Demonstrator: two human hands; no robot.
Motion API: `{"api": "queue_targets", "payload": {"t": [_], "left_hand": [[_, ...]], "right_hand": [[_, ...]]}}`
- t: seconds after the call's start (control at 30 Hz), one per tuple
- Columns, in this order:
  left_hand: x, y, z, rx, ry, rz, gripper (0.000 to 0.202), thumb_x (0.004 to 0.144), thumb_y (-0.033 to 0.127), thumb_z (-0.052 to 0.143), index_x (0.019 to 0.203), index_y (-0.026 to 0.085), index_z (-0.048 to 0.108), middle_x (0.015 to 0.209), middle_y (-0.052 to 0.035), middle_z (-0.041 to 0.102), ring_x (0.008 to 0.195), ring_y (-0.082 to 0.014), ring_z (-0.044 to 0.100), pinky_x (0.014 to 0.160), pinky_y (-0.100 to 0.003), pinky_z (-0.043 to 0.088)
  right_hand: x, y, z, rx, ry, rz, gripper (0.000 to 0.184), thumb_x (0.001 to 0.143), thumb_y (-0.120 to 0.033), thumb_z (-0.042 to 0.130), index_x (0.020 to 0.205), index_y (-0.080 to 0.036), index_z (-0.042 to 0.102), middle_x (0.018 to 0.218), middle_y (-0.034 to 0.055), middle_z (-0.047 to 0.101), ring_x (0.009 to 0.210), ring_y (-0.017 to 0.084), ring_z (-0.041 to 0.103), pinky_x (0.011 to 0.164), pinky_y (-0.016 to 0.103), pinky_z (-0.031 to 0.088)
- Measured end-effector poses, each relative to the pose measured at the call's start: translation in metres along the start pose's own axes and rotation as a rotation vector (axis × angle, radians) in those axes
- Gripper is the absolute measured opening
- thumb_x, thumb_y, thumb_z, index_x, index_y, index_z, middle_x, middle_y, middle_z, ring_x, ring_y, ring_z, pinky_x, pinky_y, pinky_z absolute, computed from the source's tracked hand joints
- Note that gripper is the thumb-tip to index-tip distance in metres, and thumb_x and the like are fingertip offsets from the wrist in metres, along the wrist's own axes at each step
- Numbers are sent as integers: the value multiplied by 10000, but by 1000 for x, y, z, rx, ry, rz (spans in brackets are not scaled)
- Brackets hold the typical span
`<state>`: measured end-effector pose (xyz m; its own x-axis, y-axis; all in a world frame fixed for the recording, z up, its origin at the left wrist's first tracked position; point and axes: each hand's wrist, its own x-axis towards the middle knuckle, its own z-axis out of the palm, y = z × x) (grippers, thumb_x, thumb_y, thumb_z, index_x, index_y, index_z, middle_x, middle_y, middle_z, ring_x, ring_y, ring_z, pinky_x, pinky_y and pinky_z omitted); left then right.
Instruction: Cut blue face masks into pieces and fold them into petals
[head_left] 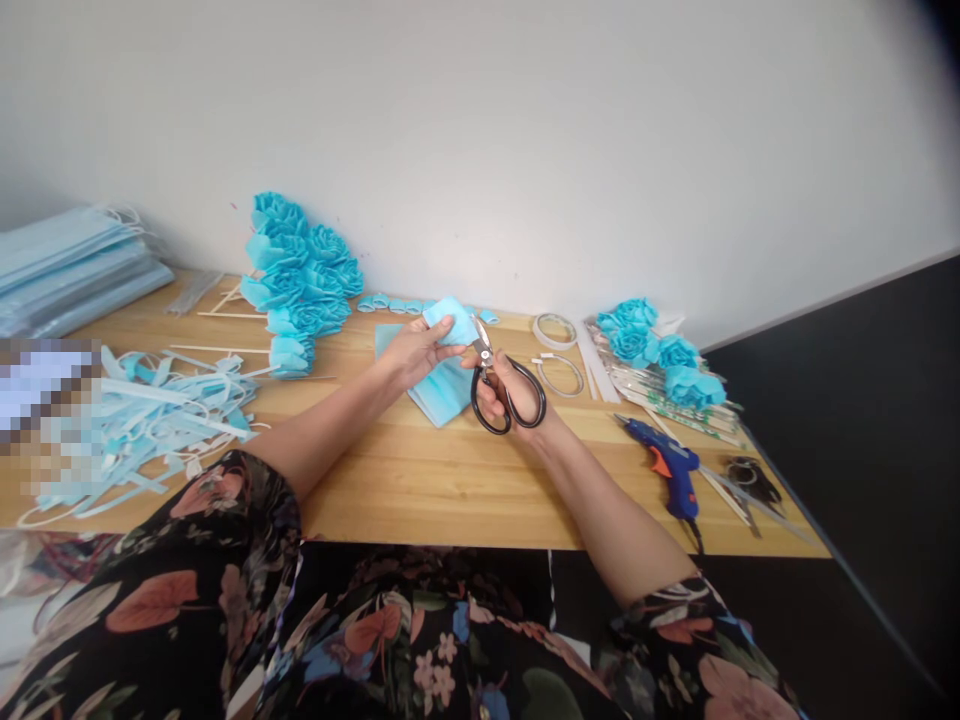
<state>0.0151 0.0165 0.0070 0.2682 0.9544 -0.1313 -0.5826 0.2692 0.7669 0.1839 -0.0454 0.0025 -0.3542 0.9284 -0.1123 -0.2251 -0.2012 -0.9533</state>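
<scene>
Pinched in my left hand (420, 350) is a small folded piece of light blue mask fabric (450, 318). My right hand (517, 392) grips black-handled scissors (529, 392), whose metal blades reach the right edge of that piece. Whether the blades are cutting into it I cannot tell. Below my hands, flat on the wooden table (465, 490), lie larger blue fabric sheets (442, 395), partly hidden by my left hand. Behind them, along the wall, runs a row of small rolled blue pieces (394, 305).
Blue fabric flowers (300, 265) stand left, with cut strips (157, 420) before them and stacked masks (75, 260) farther left. To the right are a tape roll (555, 330), a coiled white cable tie (561, 375), more blue flowers (634, 330) and a blue glue gun (667, 460).
</scene>
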Motion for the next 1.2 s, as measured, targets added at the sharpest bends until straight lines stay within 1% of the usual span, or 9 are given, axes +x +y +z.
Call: {"api": "queue_targets", "payload": {"t": [0.17,0.37,0.47,0.6,0.7,0.8,0.93,1.1,1.2], "left_hand": [[1,-1,-2,-6,-2,-2,80,858,146,719,837,93,663,742,-21,724,602,-98,690,622,-198,601],[-1,3,1,7,3,-15,65,887,116,670,827,94,658,730,-23,728,586,-97,687,594,-190,596],[-2,5,1,14,1,-7,61,891,107,659,830,100,656,725,-12,724,579,-90,679,597,-188,592],[-1,6,-3,36,-21,25,88,849,153,728,835,102,657,741,-13,725,588,-86,679,609,-182,590],[-1,5,-4,57,-55,37,137,834,193,753,837,96,657,767,-42,735,602,-100,688,610,-193,594],[-1,5,-5,64,-66,50,158,823,211,764,829,99,651,790,-56,745,611,-105,690,628,-206,602],[-1,5,-5,74,-34,82,135,823,193,760,826,103,659,767,-35,734,615,-112,694,623,-216,603],[-1,5,-7,104,-55,110,120,840,192,737,862,91,676,840,-67,752,690,-138,711,641,-241,609],[-1,4,-7,115,-54,92,131,826,195,753,870,92,686,826,-62,752,680,-129,706,629,-220,602]], "right_hand": [[1,1,-1,-18,-1,-2,581,812,-723,593,990,-174,654,491,-95,416,355,54,323,376,204,345],[2,5,-3,-37,-8,-19,568,820,-715,592,986,-175,657,483,-105,390,348,52,303,371,200,329],[2,6,-3,-63,-3,-33,578,814,-727,586,977,-178,661,493,-104,388,359,51,305,404,205,379],[4,7,-5,-60,-46,-13,650,779,-791,560,999,-188,661,515,-99,397,387,54,319,504,231,478],[3,6,-6,-25,-83,24,721,752,-840,531,1099,-218,637,543,-90,436,401,65,339,531,259,497],[1,3,-5,-17,-132,75,761,748,-863,500,1161,-234,614,587,-62,498,440,91,407,530,274,487],[-2,-3,-3,-46,-135,73,732,751,-846,526,1126,-224,618,552,-51,490,471,126,475,542,287,485],[-3,-6,-4,-36,-148,47,616,795,-777,559,1040,-216,631,577,-42,520,454,111,424,593,313,522],[-3,-6,-3,-30,-163,36,573,821,-737,568,1056,-218,628,586,-45,531,445,100,410,596,313,527]]}}
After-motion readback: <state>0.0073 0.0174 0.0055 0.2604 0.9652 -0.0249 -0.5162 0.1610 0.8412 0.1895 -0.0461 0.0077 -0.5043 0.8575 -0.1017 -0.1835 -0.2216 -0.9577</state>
